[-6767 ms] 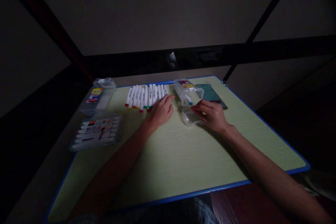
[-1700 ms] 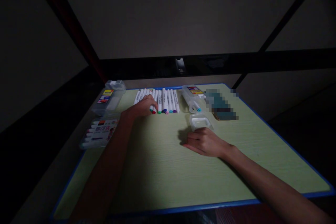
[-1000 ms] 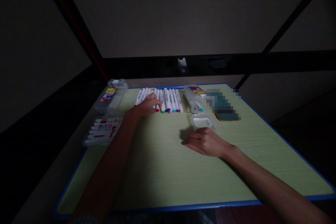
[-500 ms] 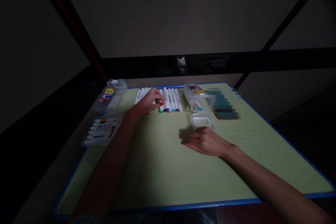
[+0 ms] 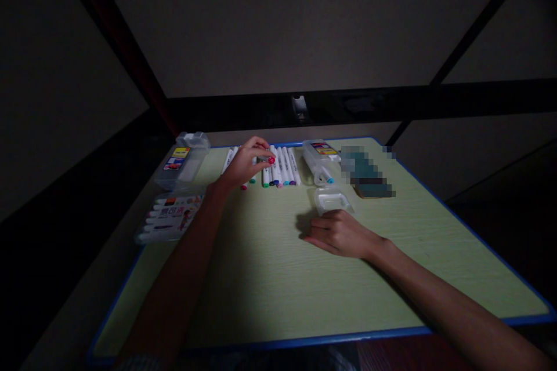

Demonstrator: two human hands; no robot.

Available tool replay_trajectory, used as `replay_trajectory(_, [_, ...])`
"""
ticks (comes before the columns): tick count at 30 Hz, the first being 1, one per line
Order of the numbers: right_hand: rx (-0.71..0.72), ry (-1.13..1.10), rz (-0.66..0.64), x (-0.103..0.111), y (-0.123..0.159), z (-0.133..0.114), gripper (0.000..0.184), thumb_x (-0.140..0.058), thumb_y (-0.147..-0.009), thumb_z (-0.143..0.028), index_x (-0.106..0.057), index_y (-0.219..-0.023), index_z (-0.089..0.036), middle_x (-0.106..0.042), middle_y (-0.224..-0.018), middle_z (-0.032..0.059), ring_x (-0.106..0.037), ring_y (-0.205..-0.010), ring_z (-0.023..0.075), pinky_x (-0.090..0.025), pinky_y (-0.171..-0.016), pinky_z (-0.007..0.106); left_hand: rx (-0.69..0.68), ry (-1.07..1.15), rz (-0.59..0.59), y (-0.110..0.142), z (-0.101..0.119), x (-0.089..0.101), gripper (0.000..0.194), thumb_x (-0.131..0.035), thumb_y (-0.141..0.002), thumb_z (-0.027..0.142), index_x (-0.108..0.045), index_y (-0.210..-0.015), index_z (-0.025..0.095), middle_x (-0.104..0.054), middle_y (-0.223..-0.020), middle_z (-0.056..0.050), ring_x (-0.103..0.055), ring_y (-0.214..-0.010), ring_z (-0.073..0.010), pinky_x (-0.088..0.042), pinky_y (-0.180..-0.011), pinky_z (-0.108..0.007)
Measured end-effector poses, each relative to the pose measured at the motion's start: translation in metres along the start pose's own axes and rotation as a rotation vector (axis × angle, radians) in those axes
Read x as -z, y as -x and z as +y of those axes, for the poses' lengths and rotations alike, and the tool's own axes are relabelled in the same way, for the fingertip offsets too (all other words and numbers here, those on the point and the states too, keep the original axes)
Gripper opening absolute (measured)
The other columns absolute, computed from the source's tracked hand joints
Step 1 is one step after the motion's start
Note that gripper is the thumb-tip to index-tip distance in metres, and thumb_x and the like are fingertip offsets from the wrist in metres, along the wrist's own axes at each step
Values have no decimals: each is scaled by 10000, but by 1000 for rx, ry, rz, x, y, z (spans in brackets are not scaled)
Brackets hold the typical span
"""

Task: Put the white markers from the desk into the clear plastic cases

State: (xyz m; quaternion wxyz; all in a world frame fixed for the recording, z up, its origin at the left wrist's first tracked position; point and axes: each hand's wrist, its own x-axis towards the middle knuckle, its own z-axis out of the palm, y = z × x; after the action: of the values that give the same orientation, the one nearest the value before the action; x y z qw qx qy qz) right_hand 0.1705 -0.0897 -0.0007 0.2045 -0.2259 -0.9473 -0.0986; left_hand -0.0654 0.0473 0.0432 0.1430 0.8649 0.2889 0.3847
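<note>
My left hand (image 5: 246,165) pinches a red-capped marker (image 5: 271,160) above the row of white markers; its barrel is mostly behind my fingers. Several markers (image 5: 285,167) with green, blue, pink and purple caps lie side by side to the right of that hand. A few others (image 5: 229,159) show to its left, partly covered. My right hand (image 5: 339,233) rests on the table with fingers curled, just in front of a small clear plastic lid (image 5: 333,200). Whether those curled fingers hold anything is hidden.
A clear case (image 5: 319,162) holding a blue-capped marker lies beyond the lid. Right of it is a flat teal object (image 5: 369,174), partly pixelated. On the left are an open clear case (image 5: 183,162) and a filled marker box (image 5: 169,217). The table (image 5: 282,290) has a blue edge.
My left hand has picked the red-capped marker out of the row and raised it slightly. Earlier, my right hand moved from beside the clear case down to in front of the lid, then stayed still.
</note>
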Motion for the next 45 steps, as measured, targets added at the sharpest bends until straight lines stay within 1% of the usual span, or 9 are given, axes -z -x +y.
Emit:
replay_trajectory(7, [-3, 7, -22, 1, 0, -1, 345, -390, -918, -252, -569, -642, -150, -550, -593, -8, -466, -496, 74, -290, -502, 264, -22, -1, 1, -2, 7, 3, 106, -633, -725, 159, -687, -816, 164, -561, -930, -49, -553, -859, -141, -465, -811, -324])
replay_trajectory(14, [-8, -7, -19, 1, 0, 0, 332, -406, -912, -250, -574, -645, -147, -555, -598, -5, -459, -497, 71, -286, -514, 265, -46, -38, -12, -7, 19, 8, 114, -615, -743, 168, -684, -833, 169, -613, -931, -50, -575, -879, -146, -462, -818, -324])
replay_trajectory(22, [-10, -6, -8, 1, 0, -1, 334, -407, -913, -252, -561, -634, -149, -549, -586, -10, -454, -488, 67, -271, -502, 262, -87, 17, -77, -12, 38, 11, 143, -566, -786, 195, -684, -860, 159, -669, -919, -61, -609, -864, -136, -471, -807, -287])
replay_trajectory(27, [-12, 10, -5, 2, -2, -1, 338, -404, -913, -259, -557, -631, -153, -549, -578, -15, -465, -476, 72, -285, -493, 263, -116, 8, -102, -14, 47, 14, 168, -543, -802, 217, -685, -860, 148, -677, -911, -69, -615, -857, -144, -471, -803, -287])
replay_trajectory(31, [-8, 12, 1, 2, -2, -1, 351, -393, -917, -265, -558, -629, -152, -550, -574, -15, -468, -468, 72, -300, -487, 261, -102, -1, -109, -15, 49, 15, 175, -536, -805, 232, -682, -868, 159, -674, -922, -60, -614, -868, -149, -470, -797, -282])
replay_trajectory(34, [-11, 8, 6, 1, -1, -1, 350, -389, -917, -266, -568, -639, -154, -547, -575, -15, -470, -471, 77, -307, -480, 262, -95, -2, -122, -15, 55, 17, 189, -515, -816, 230, -680, -879, 163, -671, -927, -51, -610, -877, -145, -465, -798, -268])
replay_trajectory(39, [-14, 32, 45, 2, -2, -1, 352, -386, -917, -251, -575, -637, -153, -535, -561, -14, -464, -476, 82, -318, -487, 260, -117, -23, -167, -18, 71, 23, 210, -493, -826, 231, -677, -903, 165, -664, -962, -49, -606, -882, -143, -458, -810, -264])
replay_trajectory(45, [-60, 59, 106, 7, -5, -2, 365, -394, -914, -258, -587, -620, -161, -529, -536, -20, -451, -460, 84, -343, -505, 253, -134, -38, -194, -19, 83, 23, 235, -494, -836, 293, -675, -919, 168, -669, -957, -45, -608, -874, -144, -463, -803, -261])
